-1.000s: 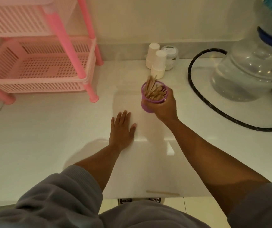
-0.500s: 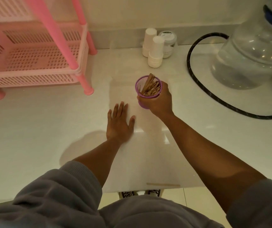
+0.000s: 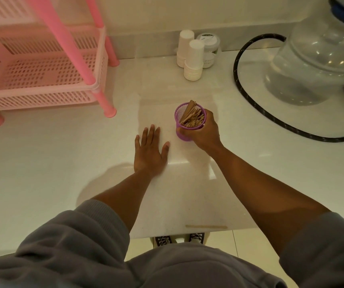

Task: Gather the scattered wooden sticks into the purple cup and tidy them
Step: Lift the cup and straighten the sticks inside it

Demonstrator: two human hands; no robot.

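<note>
A purple mesh cup (image 3: 179, 113) stands on the white counter (image 3: 42, 163), filled with a bundle of wooden sticks (image 3: 191, 117) that lean to the right. My right hand (image 3: 203, 133) is wrapped around the cup's right and near side. My left hand (image 3: 149, 152) lies flat on the counter, palm down and fingers spread, just left of the cup and holding nothing. One loose wooden stick (image 3: 206, 226) lies alone at the counter's near edge.
A pink plastic rack (image 3: 42, 69) stands at the back left. Two stacks of white paper cups (image 3: 191, 57) and a lidded jar (image 3: 209, 50) are at the back. A large clear water bottle (image 3: 316, 63) and a black hose (image 3: 250, 96) occupy the right.
The sticks in the cup have settled from a loose upward spread into a tighter bundle. The cup and my right hand sit slightly nearer my left hand. My left hand stays flat.
</note>
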